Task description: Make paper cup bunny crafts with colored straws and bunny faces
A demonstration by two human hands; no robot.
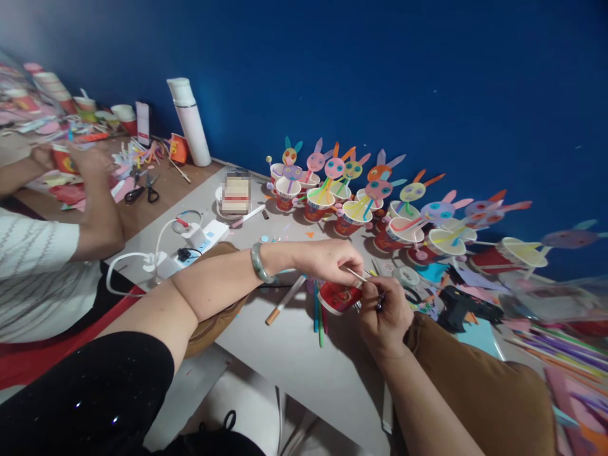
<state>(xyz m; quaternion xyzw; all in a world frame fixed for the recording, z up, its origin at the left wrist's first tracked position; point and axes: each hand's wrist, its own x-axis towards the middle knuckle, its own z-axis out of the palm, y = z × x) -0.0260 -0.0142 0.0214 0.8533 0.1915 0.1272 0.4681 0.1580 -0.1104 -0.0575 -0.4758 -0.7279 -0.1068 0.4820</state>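
Observation:
A red paper cup (339,297) lies tilted just above the grey table, under my left hand (332,258), whose curled fingers grip its far side and are partly hidden. A thin white stick (356,274) runs across the cup between both hands. My right hand (387,310) is closed in a pinch on the stick's near end, beside the cup. Blue, green and red strips (319,316) hang out below the cup's left side. To the left lies a white and orange marker (285,301).
Several red cups with paper rabbit heads (356,215) line the blue wall. A black glue gun (468,308) and paper scraps lie right. Left are a power strip (209,240), a white thermos (190,123), scissors (151,190) and another person's arm (97,209). A brown cushion (479,380) is near my right forearm.

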